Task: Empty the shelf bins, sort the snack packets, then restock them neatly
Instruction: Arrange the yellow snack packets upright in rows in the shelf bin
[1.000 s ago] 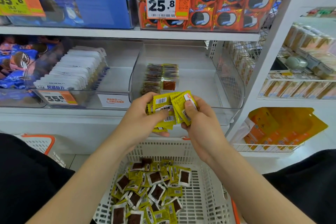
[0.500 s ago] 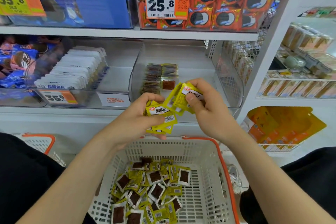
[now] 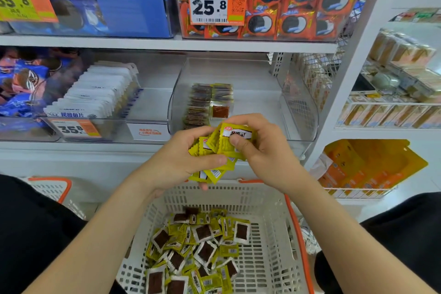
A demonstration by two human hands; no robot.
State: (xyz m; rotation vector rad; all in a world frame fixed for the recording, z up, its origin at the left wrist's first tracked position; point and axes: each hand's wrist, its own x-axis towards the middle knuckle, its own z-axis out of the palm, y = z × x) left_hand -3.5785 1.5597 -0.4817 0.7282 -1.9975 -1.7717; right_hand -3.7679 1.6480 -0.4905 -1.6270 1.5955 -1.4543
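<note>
White shop shelving [image 3: 167, 43] fills the background, with cookie packs on the upper shelf. At far left on the lower shelf a clear bin holds a row of white pouches [image 3: 95, 93] standing on edge. In front of the shelf edge, the left hand [image 3: 176, 162] has its fingers [image 3: 191, 133] curled round a fanned bunch of yellow snack packets [image 3: 236, 133], thumb laid across the front. The right hand [image 3: 269, 153] grips the same bunch from the other side, thumb pressed on the top packet's face and the other fingers wrapped behind. Just behind the hands stands a clear shelf bin [image 3: 298, 102]; two short rows of restocked packets [image 3: 202, 102] sit at its back left, well apart from its right wall, and its low front lip lies near the knuckles. Below the hands, a white basket [image 3: 269, 222] with an orange rim holds a loose pile of packets [image 3: 198, 246], lying left of centre and apart from the right wall
</note>
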